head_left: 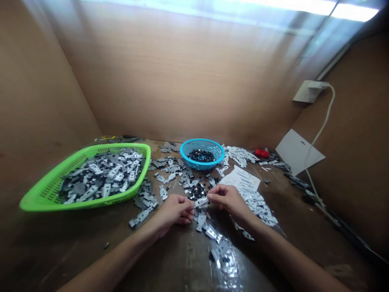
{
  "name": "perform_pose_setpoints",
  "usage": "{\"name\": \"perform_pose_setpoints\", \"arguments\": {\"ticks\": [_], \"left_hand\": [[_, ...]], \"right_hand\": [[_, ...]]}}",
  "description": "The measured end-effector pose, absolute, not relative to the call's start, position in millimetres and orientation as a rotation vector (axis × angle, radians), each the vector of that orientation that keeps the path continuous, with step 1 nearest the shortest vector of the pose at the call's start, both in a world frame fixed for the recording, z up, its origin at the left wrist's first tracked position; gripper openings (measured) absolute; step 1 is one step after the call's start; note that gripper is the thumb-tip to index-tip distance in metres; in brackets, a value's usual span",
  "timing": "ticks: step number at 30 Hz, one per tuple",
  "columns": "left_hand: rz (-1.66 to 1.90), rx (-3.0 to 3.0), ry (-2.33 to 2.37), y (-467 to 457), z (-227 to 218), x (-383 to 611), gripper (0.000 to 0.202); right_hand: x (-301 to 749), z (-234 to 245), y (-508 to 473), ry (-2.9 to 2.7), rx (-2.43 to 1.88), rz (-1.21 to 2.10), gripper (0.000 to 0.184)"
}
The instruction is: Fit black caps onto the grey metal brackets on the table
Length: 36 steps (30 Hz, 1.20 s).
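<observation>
Between my two hands, just above the table, is a small flat silver-grey part [201, 202]. My left hand [178, 209] pinches its left end with thumb and fingers. At the other end, the thumb and forefinger of my right hand [226, 198] close on it; whether they also hold a smaller piece cannot be seen. Right behind the part lies a loose pile of small black pieces [197, 190]. More silver-grey parts [201, 221] lie below my hands on the table. A blue round basket [203, 165] farther back holds black pieces.
At the left stands a green basket [147, 162] heaped with silver-grey parts. White-grey parts [261, 211] and a white paper [240, 178] lie at the right. Behind them are a red object [261, 153], a white card [299, 152] and a wall socket [308, 91] with a cable.
</observation>
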<state>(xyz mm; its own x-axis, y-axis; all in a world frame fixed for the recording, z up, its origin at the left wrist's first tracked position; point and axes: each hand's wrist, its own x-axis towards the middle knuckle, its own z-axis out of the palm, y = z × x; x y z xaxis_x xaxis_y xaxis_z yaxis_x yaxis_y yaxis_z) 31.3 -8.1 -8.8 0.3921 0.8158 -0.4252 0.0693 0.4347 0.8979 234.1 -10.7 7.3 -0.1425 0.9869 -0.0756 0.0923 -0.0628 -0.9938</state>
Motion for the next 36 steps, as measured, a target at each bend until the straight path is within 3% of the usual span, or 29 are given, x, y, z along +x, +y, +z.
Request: {"name": "perform_pose_setpoints", "arguments": {"ticks": [6, 12, 22, 36], "left_hand": [[0.618, 1.044, 1.07, -8.9, -6.1, 31.5, 0.033], [0.619, 1.094, 1.051, -9.1, -2.5, 29.6, 0.033], [0.604, 1.151, 1.008, -7.5, -1.0, 25.9, 0.029], [0.579, 1.187, 1.012, -7.3, -1.5, 24.8, 0.029]], "right_hand": [[235.9, 0.7, -10.0, -1.314, -1.3, 1.295, 0.028], [238.8, -5.7, -5.9, -1.114, -1.257, 1.592, 0.04], [245.9, -3.6, -6.9, -1.103, -1.214, 1.914, 0.027], [243.8, -6.5, -8.4, -1.12, -1.23, 1.941, 0.029]]}}
